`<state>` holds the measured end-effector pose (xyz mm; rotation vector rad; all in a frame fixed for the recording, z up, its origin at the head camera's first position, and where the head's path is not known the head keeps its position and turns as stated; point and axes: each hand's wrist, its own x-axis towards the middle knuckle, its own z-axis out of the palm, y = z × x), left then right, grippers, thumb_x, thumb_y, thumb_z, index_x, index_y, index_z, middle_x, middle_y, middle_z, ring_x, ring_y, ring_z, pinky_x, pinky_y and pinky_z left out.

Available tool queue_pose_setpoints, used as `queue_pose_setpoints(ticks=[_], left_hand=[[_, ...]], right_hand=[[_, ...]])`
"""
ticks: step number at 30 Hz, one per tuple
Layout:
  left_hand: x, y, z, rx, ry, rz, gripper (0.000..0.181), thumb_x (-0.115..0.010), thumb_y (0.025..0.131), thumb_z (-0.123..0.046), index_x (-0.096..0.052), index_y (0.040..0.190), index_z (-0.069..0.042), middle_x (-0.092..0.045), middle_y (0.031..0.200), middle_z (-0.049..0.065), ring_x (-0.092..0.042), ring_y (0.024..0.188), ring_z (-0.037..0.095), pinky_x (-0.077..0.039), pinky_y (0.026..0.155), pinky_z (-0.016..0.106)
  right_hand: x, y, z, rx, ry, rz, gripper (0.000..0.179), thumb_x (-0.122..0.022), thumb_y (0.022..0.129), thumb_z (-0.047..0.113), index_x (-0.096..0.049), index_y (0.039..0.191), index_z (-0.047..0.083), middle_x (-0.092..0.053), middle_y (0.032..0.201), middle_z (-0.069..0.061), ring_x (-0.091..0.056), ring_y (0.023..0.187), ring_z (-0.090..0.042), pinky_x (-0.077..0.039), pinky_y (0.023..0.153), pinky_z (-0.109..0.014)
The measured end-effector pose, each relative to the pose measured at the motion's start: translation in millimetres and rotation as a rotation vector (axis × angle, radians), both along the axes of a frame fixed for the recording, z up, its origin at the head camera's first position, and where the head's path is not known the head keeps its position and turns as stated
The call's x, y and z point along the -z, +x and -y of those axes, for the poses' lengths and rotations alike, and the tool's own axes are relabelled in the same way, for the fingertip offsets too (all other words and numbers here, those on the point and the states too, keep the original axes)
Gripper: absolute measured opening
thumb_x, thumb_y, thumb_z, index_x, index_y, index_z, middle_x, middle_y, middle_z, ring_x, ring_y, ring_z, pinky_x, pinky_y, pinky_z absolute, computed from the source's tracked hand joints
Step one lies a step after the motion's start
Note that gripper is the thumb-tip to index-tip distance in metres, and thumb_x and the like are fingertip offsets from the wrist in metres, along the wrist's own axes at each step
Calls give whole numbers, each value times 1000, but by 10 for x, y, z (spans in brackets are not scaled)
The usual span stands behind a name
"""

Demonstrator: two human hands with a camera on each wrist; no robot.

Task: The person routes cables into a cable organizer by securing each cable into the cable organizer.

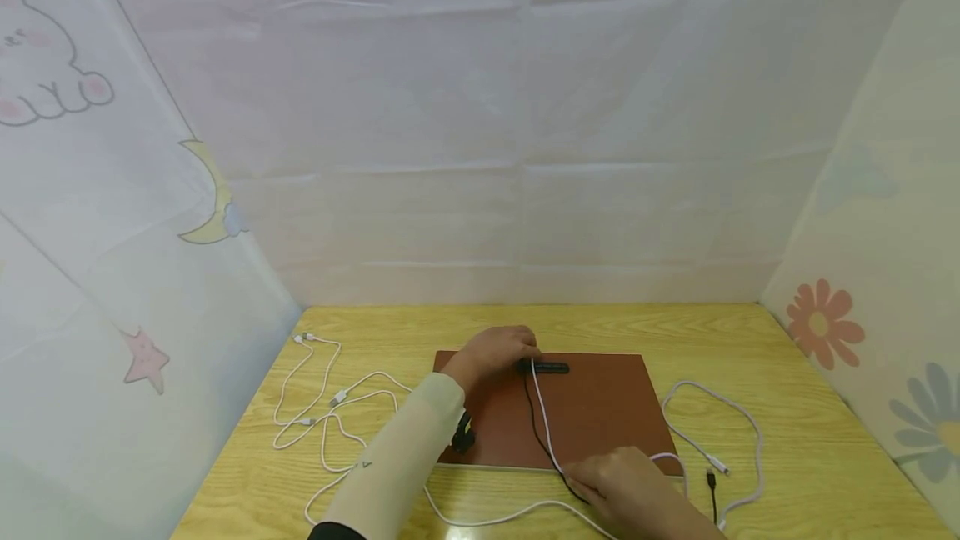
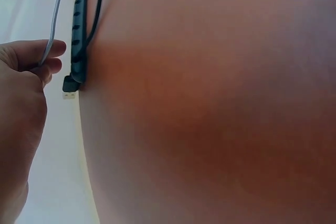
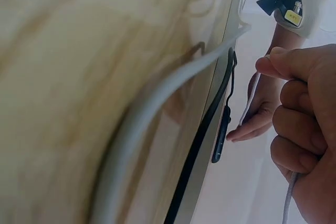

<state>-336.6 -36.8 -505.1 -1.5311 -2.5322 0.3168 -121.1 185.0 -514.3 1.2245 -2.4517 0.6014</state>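
My left hand (image 1: 495, 352) pinches a white cable (image 1: 547, 427) over the back of a brown board (image 1: 600, 407). Beside its fingertips a black slotted cable holder (image 2: 79, 35) lies along the board's back edge. A black cable (image 1: 534, 415) runs across that holder, and its USB plug (image 2: 70, 85) sticks out past the edge. At the board's front edge my right hand (image 1: 630, 486) grips the same white cable with curled fingers, thumb against forefinger (image 3: 283, 64). Between both hands the white cable stretches nearly straight, close alongside the black one.
Several white cables (image 1: 327, 415) lie in loops on the left of the wooden table (image 1: 720, 340). To the right are another white cable (image 1: 759, 448) and a black plug (image 1: 711, 478). A small black device (image 1: 463, 433) sits at the left wrist. Patterned sheets (image 1: 420, 215) surround the table.
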Motion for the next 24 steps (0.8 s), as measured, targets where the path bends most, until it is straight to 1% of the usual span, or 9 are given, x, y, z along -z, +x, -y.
queue_pose_setpoints(ticks=[2,4,7,10,13,15,19,22,24], left_hand=[[13,8,7,2,-28,-20,43,-63,102,-13,-61,139,-33,-60,133,-10,-54,127,7,-46,103,21],[29,7,7,-1,-53,-41,45,-62,102,-13,-59,142,-34,-60,135,-11,-52,129,7,-45,104,21],[58,2,2,6,-75,-72,46,-61,102,-13,-59,143,-34,-60,136,-13,-51,132,7,-45,104,21],[76,-4,-6,16,-84,-83,46,-62,101,-14,-59,143,-33,-60,135,-13,-52,131,6,-45,104,20],[92,-11,-19,12,-85,-85,45,-62,101,-15,-59,142,-34,-60,135,-13,-52,130,5,-45,104,19],[102,-15,-28,4,-82,-77,45,-62,101,-15,-60,142,-34,-60,135,-14,-53,129,5,-46,103,19],[115,-22,-34,-29,-55,-31,46,-62,101,-14,-59,142,-35,-61,136,-13,-54,128,5,-47,102,20],[122,-26,-29,-53,-8,33,42,-57,104,-11,-56,142,-31,-60,139,-9,-57,126,8,-49,100,24],[117,-22,-27,-59,31,69,37,-55,105,-9,-55,136,-29,-59,139,-7,-58,124,11,-50,99,26]], right_hand=[[3,9,7,2,-4,11,17,-74,92,11,-79,106,20,-76,89,12,-68,77,5,-50,60,-15],[1,13,13,0,2,19,12,-74,92,11,-77,97,22,-72,82,16,-63,71,9,-46,56,-12],[-3,11,24,-9,21,21,17,-74,91,11,-69,84,25,-65,73,21,-52,64,14,-37,52,-9],[-1,5,39,-21,38,27,17,-73,92,10,-70,85,25,-64,72,20,-52,62,14,-35,51,-9],[4,2,49,-20,52,42,14,-72,93,9,-76,94,22,-70,76,16,-58,65,10,-38,51,-10],[12,-2,60,-12,69,43,14,-71,93,9,-75,90,23,-67,72,17,-55,61,11,-36,49,-9],[18,-8,75,10,102,65,18,-70,96,12,-69,84,25,-57,65,21,-45,56,12,-29,48,-10],[21,-9,76,17,112,72,16,-69,96,13,-69,86,26,-59,67,21,-47,57,11,-30,47,-11],[23,-10,70,19,112,79,16,-68,96,13,-70,87,26,-61,69,21,-50,58,10,-31,47,-12]])
